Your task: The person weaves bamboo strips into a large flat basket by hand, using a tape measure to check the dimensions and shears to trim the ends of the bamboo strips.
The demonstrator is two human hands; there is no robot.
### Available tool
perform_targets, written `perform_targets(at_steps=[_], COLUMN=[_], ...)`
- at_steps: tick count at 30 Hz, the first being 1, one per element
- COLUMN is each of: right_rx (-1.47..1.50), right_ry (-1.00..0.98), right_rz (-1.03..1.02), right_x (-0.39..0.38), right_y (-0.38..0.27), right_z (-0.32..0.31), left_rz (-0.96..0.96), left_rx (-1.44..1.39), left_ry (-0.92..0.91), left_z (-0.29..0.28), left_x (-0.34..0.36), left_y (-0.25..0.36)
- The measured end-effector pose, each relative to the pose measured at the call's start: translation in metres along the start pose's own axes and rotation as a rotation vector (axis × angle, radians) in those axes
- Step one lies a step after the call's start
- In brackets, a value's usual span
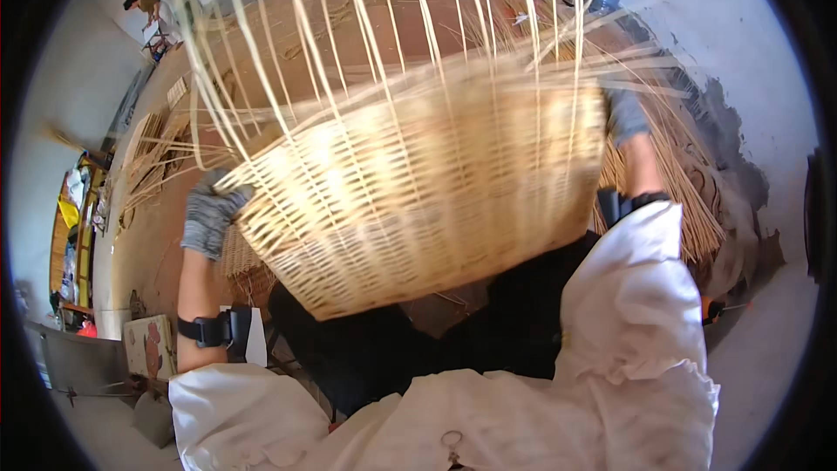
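Two knitted gloves, grey and worn, meet the ends of a pale wicker basket (410, 183) that the seated person holds up in front of the chest, above a lap in black trousers (349, 353). The left hand (215, 212) curls its fingers over the basket's left edge, pinching the weave there. The right hand (625, 115) presses against the opposite end, higher up, but it is blurred and partly hidden, so I cannot tell how its fingers close. The basket tilts, its bottom edge climbing toward the right, and long bare stakes (301, 26) fan out from its weave toward the far side of the room.

Black wrist straps (207, 330) circle both forearms below white, puffy sleeves (248, 410). Just beyond the left glove, near the knee, I see part of another woven piece (238, 255). Loose canes (693, 214) lie in a heap on the right, well spread. Over on the left stands a wooden shelf (58, 253) with a yellow item (68, 212) on it. Far off, at the upper left, a second person (152, 10) bends forward.
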State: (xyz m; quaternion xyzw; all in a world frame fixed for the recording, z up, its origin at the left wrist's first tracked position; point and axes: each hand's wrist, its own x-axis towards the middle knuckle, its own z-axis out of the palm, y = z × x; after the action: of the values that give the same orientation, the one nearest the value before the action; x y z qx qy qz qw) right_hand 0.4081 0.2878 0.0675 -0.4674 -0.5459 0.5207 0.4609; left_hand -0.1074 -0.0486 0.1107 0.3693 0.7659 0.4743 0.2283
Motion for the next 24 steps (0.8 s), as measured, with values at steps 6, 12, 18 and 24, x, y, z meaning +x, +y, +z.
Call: perform_targets(at_steps=[6,12,18,24], right_rx=[-0.141,-0.361,-0.528,-0.510], right_ry=[0.114,0.274,0.322,0.330], right_rz=[-0.277,-0.648,-0.976,-0.830], right_x=[-0.006,0.023,0.048,0.014], right_y=[-0.137,-0.161,-0.152,-0.147], right_z=[0.007,0.007,0.011,0.030], left_rz=[0.153,0.325,0.486,0.304], left_rx=[-0.094,-0.144,-0.138,-0.223], left_ry=[0.086,0.178,0.271,0.243], left_z=[0.001,0.014,0.026,0.018], left_x=[-0.049,-0.030,-0.024,-0.034], left_y=[0.026,-0.054,-0.082,-0.070])
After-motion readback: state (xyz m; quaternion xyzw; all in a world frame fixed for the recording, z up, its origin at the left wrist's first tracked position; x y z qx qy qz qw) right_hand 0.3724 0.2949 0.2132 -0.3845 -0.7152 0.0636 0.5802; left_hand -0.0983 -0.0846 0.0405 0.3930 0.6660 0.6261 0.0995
